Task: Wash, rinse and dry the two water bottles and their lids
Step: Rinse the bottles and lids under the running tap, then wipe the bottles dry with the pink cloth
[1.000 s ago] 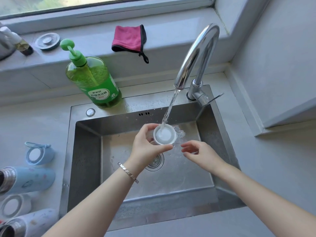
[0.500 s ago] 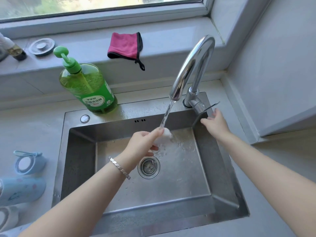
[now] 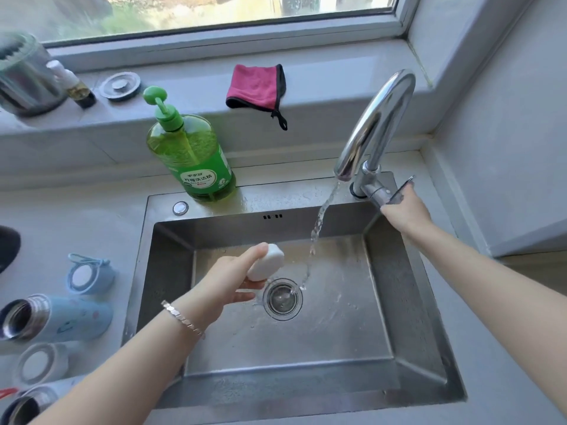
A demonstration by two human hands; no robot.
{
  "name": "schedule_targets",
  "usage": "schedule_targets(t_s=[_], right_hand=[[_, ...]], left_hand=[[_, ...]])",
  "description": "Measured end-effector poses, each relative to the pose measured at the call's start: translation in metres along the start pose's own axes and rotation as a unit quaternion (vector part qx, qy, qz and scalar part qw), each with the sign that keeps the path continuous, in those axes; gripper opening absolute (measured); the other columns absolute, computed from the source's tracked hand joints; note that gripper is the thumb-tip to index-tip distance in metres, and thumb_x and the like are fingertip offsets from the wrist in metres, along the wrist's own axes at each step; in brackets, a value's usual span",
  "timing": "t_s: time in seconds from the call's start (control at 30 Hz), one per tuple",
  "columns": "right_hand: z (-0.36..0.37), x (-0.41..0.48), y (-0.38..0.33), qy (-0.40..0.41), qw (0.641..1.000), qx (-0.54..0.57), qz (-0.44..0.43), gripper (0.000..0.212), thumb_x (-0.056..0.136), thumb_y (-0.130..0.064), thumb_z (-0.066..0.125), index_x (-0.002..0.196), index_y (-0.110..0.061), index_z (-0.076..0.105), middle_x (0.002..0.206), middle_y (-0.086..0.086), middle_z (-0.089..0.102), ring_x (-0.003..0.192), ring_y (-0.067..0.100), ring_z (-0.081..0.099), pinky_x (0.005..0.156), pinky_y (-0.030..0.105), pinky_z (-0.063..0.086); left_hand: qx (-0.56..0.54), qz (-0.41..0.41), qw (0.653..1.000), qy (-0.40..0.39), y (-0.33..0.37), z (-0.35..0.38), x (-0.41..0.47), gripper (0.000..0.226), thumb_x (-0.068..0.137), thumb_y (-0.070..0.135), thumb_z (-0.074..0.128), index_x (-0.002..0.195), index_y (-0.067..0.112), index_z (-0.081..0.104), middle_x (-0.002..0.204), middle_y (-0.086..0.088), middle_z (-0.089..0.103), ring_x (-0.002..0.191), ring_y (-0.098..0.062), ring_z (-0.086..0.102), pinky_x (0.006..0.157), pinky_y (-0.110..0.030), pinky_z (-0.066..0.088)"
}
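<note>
Over the sink [image 3: 399, 302], near its drain [image 3: 282, 299], the left hand [image 3: 227, 286] pinches the white lid [image 3: 267, 265] between fingers and thumb. At the sink's back right corner the right hand [image 3: 405, 213] touches the tap lever [image 3: 402, 184]; I cannot tell how its fingers lie. Thin water [image 3: 320, 216] falls into the sink. Left of the sink lie a blue bottle [image 3: 61, 317], a second bottle [image 3: 30, 403] and a blue lid [image 3: 87, 274].

The rectangular sink [image 3: 408, 317] is brushed stainless steel, dull and wet. The curved tap [image 3: 380, 118] is mirror-bright chrome. The round white plastic lid [image 3: 267, 262] looks smooth and matt. The green soap bottle [image 3: 190, 157] is glossy translucent plastic, and the pink cloth [image 3: 257, 87] is napped fabric. At the matt grey worktop's [image 3: 76, 210] left edge, the pale blue bottle [image 3: 70, 317] has a bare steel mouth.
</note>
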State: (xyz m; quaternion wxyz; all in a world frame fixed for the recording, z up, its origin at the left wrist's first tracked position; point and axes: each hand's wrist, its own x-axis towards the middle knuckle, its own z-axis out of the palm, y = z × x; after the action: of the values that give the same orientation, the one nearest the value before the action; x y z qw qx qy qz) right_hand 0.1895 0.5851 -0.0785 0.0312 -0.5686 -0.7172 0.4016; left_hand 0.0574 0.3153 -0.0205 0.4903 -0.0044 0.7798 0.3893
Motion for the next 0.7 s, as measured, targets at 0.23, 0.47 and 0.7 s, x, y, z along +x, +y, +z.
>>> schedule_targets(t_s=[0.23,0.47,0.7], right_hand=[[0.025,-0.078,0.009,-0.211,0.950,-0.222,-0.058,0.039,0.087,-0.017,0.052,0.126,-0.012,0.057,0.130,0.006,0.057,0.121,0.022,0.051,0.096,0.025,0.038],[0.064,-0.138,-0.001,-0.275,0.914,-0.276,-0.111,0.038,0.088,-0.017,0.048,0.124,-0.012,0.058,0.126,0.005,0.060,0.115,0.020,0.055,0.095,0.024,0.041],[0.099,-0.140,-0.083,-0.218,0.916,-0.250,-0.224,0.035,0.087,-0.016,0.048,0.120,-0.015,0.060,0.120,0.003,0.063,0.112,0.021,0.056,0.093,0.028,0.045]], left_hand=[[0.443,0.218,0.852,0.175,-0.050,-0.034,-0.025,0.060,0.064,0.045,0.076,0.114,0.022,0.051,0.110,0.008,0.048,0.105,-0.013,0.049,0.084,-0.028,0.045],[0.512,0.116,0.839,0.144,-0.087,-0.060,-0.029,0.042,0.062,0.049,0.067,0.091,0.021,0.056,0.095,0.005,0.052,0.092,-0.016,0.053,0.067,-0.026,0.043],[0.181,0.110,0.967,0.140,-0.056,-0.101,-0.025,0.083,0.052,0.061,0.064,0.102,-0.005,0.058,0.102,-0.024,0.059,0.073,-0.017,0.059,0.059,-0.030,0.047]])
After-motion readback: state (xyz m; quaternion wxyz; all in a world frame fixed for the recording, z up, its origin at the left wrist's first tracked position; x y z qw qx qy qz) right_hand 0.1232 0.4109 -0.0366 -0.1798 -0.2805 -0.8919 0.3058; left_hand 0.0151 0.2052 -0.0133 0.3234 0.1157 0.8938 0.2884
